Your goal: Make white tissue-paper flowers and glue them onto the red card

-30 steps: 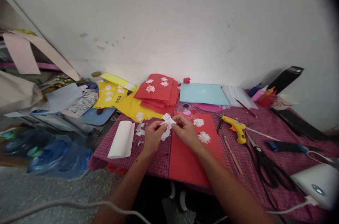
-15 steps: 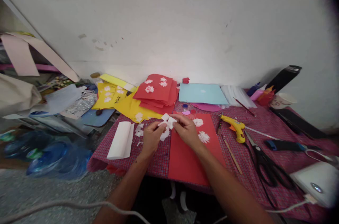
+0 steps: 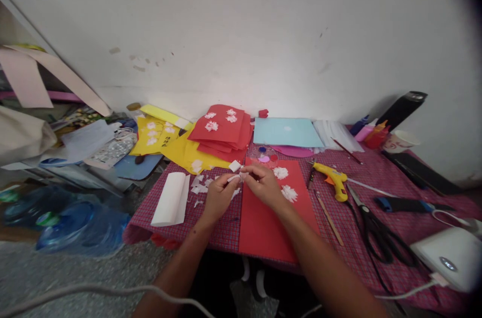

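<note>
Close together over the left edge of a red paper sheet [image 3: 274, 227], my two hands pinch small pieces of white paper [image 3: 234, 166]. My left hand [image 3: 219, 195] is closed on a piece of white paper between thumb and fingers. Fingertips of my right hand [image 3: 263, 185] are pressed together on the paper from the other side. One square piece stands up behind the fingers; the rest is mostly covered. Two white paper flowers [image 3: 289, 193] lie on the red sheet beside my right hand. White scraps [image 3: 199, 187] are scattered left of my left hand.
A folded white paper [image 3: 171, 200] lies at the left table edge. Red cards with flowers [image 3: 222, 125] and a light blue sheet [image 3: 286, 132] are at the back. On the right are a yellow glue gun [image 3: 335, 180], black scissors [image 3: 380, 232], a wooden stick [image 3: 330, 220] and a white device [image 3: 448, 260].
Both hands have drawn closer together, and the white paper between them now shows less, bunched at the fingertips. The view has shifted slightly.
</note>
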The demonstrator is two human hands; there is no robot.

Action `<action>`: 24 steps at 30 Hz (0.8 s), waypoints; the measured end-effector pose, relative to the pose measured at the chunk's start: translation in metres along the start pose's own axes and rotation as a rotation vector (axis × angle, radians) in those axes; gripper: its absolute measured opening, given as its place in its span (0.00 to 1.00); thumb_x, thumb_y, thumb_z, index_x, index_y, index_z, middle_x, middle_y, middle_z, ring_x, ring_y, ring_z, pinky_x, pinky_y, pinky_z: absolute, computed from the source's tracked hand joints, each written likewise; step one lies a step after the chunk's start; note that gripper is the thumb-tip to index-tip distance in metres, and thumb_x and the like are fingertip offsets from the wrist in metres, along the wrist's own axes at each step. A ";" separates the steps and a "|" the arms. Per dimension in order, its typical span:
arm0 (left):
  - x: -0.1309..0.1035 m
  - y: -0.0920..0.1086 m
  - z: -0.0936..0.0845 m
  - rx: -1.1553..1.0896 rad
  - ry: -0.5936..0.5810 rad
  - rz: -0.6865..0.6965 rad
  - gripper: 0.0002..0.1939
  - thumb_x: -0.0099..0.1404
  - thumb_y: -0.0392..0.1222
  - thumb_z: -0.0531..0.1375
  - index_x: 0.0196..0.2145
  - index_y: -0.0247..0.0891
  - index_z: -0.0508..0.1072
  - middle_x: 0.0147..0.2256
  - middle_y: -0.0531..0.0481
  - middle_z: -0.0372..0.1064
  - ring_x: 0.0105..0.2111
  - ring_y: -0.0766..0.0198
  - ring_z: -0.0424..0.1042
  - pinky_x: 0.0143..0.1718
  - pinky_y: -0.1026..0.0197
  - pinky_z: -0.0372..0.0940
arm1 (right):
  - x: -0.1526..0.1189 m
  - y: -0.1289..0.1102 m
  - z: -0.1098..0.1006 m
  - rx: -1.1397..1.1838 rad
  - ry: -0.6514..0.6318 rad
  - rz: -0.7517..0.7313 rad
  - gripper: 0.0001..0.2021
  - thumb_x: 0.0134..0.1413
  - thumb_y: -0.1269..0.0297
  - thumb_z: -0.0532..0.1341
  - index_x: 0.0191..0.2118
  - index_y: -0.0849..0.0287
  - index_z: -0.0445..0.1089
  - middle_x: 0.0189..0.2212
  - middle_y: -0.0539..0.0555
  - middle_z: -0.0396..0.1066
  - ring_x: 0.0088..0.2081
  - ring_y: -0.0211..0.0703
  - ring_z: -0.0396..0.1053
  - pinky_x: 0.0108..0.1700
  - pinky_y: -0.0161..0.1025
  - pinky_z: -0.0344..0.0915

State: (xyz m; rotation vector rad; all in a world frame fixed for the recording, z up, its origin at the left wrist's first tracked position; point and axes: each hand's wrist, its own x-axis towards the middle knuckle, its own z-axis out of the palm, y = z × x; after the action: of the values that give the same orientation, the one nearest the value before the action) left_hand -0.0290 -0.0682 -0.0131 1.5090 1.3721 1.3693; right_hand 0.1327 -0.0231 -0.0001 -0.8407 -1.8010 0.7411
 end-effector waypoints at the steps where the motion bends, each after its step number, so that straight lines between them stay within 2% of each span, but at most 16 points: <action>1: 0.000 0.001 0.000 0.024 -0.012 0.019 0.11 0.65 0.47 0.60 0.37 0.39 0.80 0.34 0.49 0.77 0.34 0.62 0.72 0.37 0.62 0.64 | 0.000 -0.001 -0.001 -0.003 -0.018 -0.022 0.07 0.57 0.67 0.61 0.38 0.57 0.77 0.30 0.53 0.74 0.31 0.42 0.69 0.36 0.39 0.64; 5: -0.001 0.000 0.002 0.033 -0.029 0.018 0.10 0.64 0.46 0.62 0.37 0.39 0.80 0.34 0.49 0.77 0.34 0.62 0.72 0.38 0.62 0.63 | 0.001 -0.005 -0.001 0.029 -0.068 -0.017 0.07 0.58 0.68 0.60 0.31 0.57 0.74 0.28 0.52 0.72 0.32 0.42 0.69 0.37 0.39 0.63; 10: 0.000 -0.007 0.003 -0.114 0.013 -0.094 0.11 0.61 0.48 0.64 0.34 0.37 0.78 0.28 0.52 0.73 0.28 0.65 0.68 0.31 0.64 0.61 | 0.003 -0.005 -0.002 0.108 -0.028 0.142 0.10 0.58 0.62 0.61 0.28 0.58 0.70 0.24 0.49 0.66 0.28 0.39 0.63 0.31 0.36 0.59; 16: 0.001 -0.006 0.001 -0.210 0.010 -0.123 0.12 0.64 0.49 0.61 0.32 0.36 0.76 0.25 0.53 0.71 0.27 0.66 0.67 0.33 0.64 0.61 | 0.004 -0.002 -0.004 0.267 -0.087 0.333 0.15 0.56 0.53 0.62 0.25 0.58 0.68 0.18 0.47 0.63 0.22 0.36 0.58 0.25 0.34 0.54; 20: 0.001 -0.007 0.003 -0.327 0.021 -0.151 0.13 0.64 0.50 0.61 0.33 0.35 0.76 0.24 0.52 0.71 0.26 0.67 0.67 0.31 0.64 0.61 | 0.005 -0.003 -0.008 0.328 -0.154 0.365 0.16 0.57 0.51 0.61 0.27 0.58 0.70 0.18 0.47 0.64 0.21 0.36 0.58 0.24 0.34 0.53; 24: 0.001 -0.010 0.005 -0.394 0.029 -0.160 0.13 0.63 0.50 0.62 0.33 0.35 0.75 0.24 0.52 0.70 0.25 0.67 0.67 0.30 0.64 0.61 | 0.005 -0.005 -0.008 0.349 -0.214 0.353 0.14 0.53 0.53 0.63 0.27 0.59 0.71 0.20 0.47 0.66 0.22 0.36 0.59 0.26 0.34 0.54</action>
State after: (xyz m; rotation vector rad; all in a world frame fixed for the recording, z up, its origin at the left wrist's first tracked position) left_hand -0.0269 -0.0638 -0.0228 1.1015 1.1304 1.4603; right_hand 0.1378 -0.0214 0.0091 -0.8759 -1.6524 1.3752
